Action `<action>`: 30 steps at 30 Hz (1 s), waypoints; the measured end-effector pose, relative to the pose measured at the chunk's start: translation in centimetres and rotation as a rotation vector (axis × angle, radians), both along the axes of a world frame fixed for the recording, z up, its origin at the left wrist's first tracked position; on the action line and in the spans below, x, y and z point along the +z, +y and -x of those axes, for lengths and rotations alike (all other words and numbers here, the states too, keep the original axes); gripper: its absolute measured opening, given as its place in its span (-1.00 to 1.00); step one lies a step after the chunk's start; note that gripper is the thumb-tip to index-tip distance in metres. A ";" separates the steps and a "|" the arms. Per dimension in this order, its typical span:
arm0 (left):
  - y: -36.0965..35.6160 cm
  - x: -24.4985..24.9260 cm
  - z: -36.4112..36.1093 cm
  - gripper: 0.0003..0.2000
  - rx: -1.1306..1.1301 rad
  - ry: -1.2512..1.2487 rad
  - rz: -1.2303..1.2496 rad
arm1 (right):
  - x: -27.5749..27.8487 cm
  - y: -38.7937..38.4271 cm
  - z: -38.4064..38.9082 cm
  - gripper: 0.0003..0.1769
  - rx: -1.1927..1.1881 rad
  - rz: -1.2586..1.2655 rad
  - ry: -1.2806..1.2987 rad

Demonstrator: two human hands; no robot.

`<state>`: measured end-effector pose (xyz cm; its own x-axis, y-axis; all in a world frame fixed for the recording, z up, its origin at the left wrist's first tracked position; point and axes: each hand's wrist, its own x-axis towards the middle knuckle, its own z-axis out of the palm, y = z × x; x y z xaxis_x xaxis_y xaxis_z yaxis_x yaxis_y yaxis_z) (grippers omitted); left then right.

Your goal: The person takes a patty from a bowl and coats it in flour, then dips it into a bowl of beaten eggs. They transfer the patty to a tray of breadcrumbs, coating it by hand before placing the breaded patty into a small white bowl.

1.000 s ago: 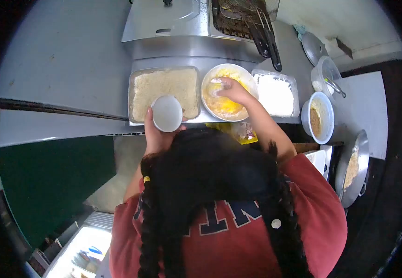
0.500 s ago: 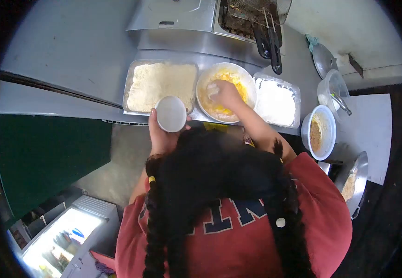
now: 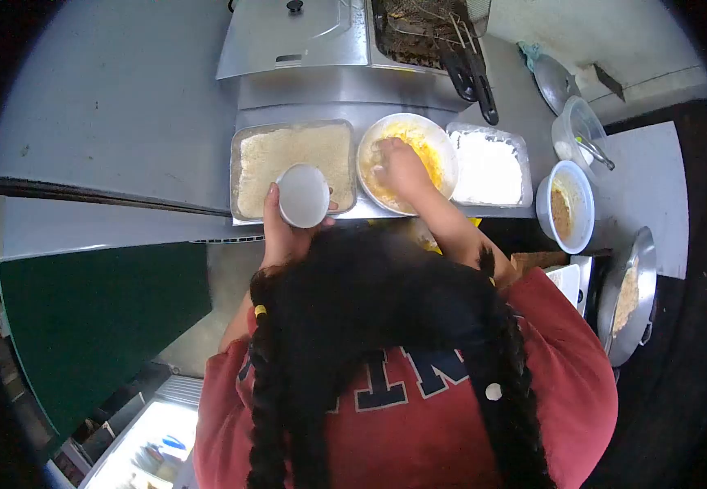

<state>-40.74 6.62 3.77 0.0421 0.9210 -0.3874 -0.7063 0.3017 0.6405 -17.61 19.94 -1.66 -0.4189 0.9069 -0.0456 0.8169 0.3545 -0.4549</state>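
Observation:
My left hand holds a small round white cup over the near edge of a metal tray of pale breadcrumbs. Beside that tray, my right hand reaches down into a white bowl of yellow beaten egg, fingers dipped in the liquid. Whether those fingers grip anything is hidden. A tray of white flour sits just right of the bowl. My head, braids and red sweatshirt fill the lower half of the view.
Behind the trays stands a steel fryer with a wire basket. At the right are a white bowl with brown filling, a clear tub with a spoon, a metal lid and a metal pan. A lit fridge is at the lower left.
My right hand has shifted slightly within the egg bowl, and a pale piece seen at its fingertips earlier no longer shows. My left hand keeps the white cup in the same place.

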 end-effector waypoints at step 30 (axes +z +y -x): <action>-0.3 -0.9 6.6 -0.29 -0.136 -0.024 -0.031 | 0.5 -0.6 1.3 -0.49 -0.266 -0.054 0.034</action>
